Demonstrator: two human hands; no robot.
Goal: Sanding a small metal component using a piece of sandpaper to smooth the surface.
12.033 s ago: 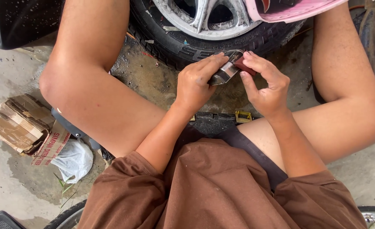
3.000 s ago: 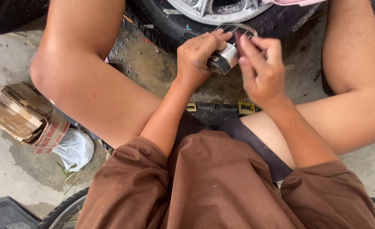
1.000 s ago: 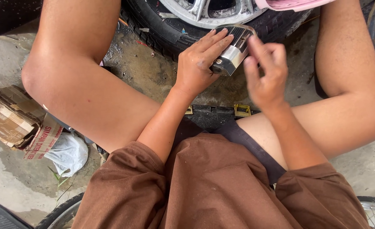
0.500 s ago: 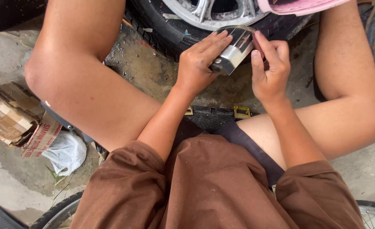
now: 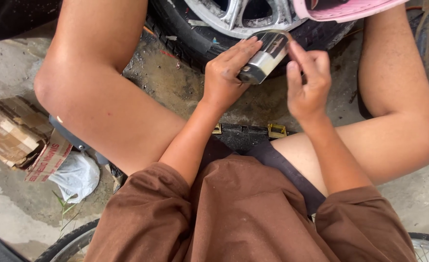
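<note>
Both hands up before the tire [image 5: 185, 36]: left hand [image 5: 226, 73] gripping the metal can [image 5: 265, 57] steady, right hand [image 5: 306, 82] half-curled with fingertips on its top, best kept level.

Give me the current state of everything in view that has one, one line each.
Left hand: fingers wrapped around the metal cylinder, holding it up.
Right hand: fingers at the cylinder's upper end; grip unclear.
Metal cylinder: shiny, tilted, raised in front of the tyre.
Tyre: black, mounted on a silver alloy rim.
Cardboard box: torn, lying flattened on the concrete.
White plastic bag: crumpled beside the box.
</note>
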